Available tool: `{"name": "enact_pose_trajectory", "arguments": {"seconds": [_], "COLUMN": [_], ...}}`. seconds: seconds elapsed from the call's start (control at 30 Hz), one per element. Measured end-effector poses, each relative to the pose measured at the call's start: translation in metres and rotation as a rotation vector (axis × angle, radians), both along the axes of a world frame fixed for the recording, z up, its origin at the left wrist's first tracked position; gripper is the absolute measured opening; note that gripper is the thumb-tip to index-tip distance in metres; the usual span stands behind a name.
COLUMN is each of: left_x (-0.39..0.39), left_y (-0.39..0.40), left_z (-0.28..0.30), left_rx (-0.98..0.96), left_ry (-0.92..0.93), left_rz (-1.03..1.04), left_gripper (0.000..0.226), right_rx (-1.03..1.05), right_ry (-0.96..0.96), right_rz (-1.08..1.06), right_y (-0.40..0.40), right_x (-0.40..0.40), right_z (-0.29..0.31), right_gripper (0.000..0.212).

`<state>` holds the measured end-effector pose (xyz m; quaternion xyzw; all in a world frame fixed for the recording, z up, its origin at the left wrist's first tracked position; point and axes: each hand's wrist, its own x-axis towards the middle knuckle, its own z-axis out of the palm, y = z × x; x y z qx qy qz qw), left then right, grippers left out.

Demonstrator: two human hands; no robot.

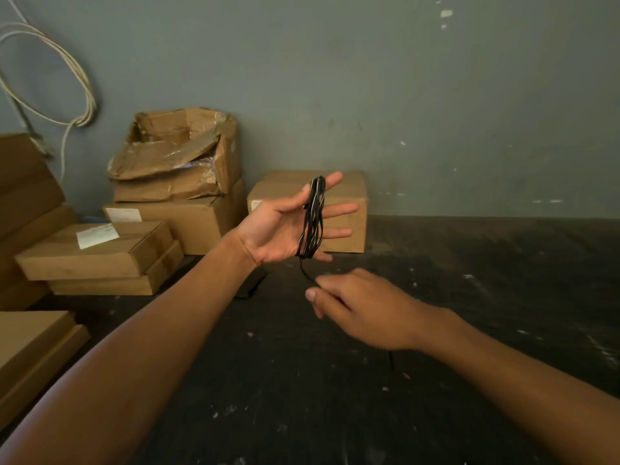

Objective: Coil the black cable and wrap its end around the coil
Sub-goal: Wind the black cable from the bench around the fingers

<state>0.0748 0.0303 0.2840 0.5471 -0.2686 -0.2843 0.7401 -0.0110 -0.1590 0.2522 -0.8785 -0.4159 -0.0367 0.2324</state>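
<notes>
My left hand (285,229) is raised palm up with its fingers spread straight. The black cable (313,218) is wound in several loops around those fingers, from index down to little finger. A loose strand drops from the bottom of the coil to my right hand (362,308), which is just below and pinches the strand between thumb and fingers. A short bit of cable shows under the right wrist over the dark table (469,297).
Cardboard boxes (188,182) are stacked at the back left, one (349,209) directly behind my left hand. More flat boxes (37,347) lie at the left edge. A pale cable loop (80,88) hangs on the wall. A small dark object (250,286) lies under my left wrist.
</notes>
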Motion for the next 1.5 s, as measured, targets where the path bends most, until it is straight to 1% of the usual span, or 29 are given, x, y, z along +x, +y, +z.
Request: {"name": "enact_pose_trajectory", "arguments": {"seconds": [0.07, 0.1, 0.23, 0.3, 0.43, 0.53, 0.67, 0.9, 1.0, 1.07, 1.17, 1.23, 1.3, 1.4, 1.5], "left_x": [0.001, 0.001, 0.001, 0.000, 0.000, -0.004, -0.011, -0.021, -0.027, -0.031, -0.036, -0.038, -0.039, -0.039, -0.036], "left_y": [0.003, 0.003, 0.002, 0.002, 0.005, 0.007, 0.005, -0.005, -0.008, -0.013, -0.021, -0.022, -0.021, -0.019, -0.017], "left_z": [-0.004, -0.005, -0.006, -0.006, -0.011, -0.020, -0.023, -0.015, -0.008, -0.004, 0.003, 0.008, 0.014, 0.022, 0.030], "left_rx": [-0.033, -0.052, -0.083, -0.050, 0.093, 0.117, 0.163, 0.216, 0.186, 0.098, -0.068, -0.155, -0.214, -0.245, -0.267], "left_ry": [0.034, 0.050, 0.069, 0.041, 0.030, 0.073, 0.060, 0.024, -0.004, 0.004, 0.017, -0.002, -0.016, -0.026, -0.024], "left_rz": [0.012, 0.009, -0.030, -0.014, 0.025, 0.015, -0.042, -0.188, -0.287, -0.374, -0.442, -0.441, -0.425, -0.394, -0.356], "left_gripper": [0.049, 0.050, 0.049, 0.052, 0.051, 0.054, 0.052, 0.054, 0.055, 0.056, 0.055, 0.049, 0.045, 0.044, 0.043], "right_rx": [0.067, 0.118, 0.319, 0.381, 0.617, 0.680, 0.671, 0.679, 0.629, 0.592, 0.620, 0.661, 0.648, 0.525, 0.397], "right_ry": [-0.012, 0.013, 0.184, 0.251, 0.416, 0.408, 0.341, 0.265, 0.163, 0.105, 0.162, 0.232, 0.267, 0.314, 0.383], "right_rz": [-0.009, -0.012, -0.063, -0.074, -0.078, -0.084, -0.165, -0.238, -0.281, -0.280, -0.220, -0.174, -0.153, -0.154, -0.090], "right_y": [-0.002, -0.005, -0.018, -0.021, -0.030, -0.039, -0.044, -0.049, -0.049, -0.047, -0.042, -0.038, -0.032, -0.023, -0.016], "right_x": [0.004, 0.005, 0.012, 0.014, 0.021, 0.028, 0.041, 0.065, 0.076, 0.081, 0.088, 0.092, 0.092, 0.086, 0.075], "right_z": [0.012, 0.017, 0.039, 0.052, 0.083, 0.107, 0.120, 0.106, 0.092, 0.075, 0.037, 0.012, -0.011, -0.040, -0.063], "right_gripper": [0.033, 0.032, 0.036, 0.036, 0.035, 0.036, 0.033, 0.034, 0.034, 0.034, 0.034, 0.026, 0.024, 0.035, 0.039]}}
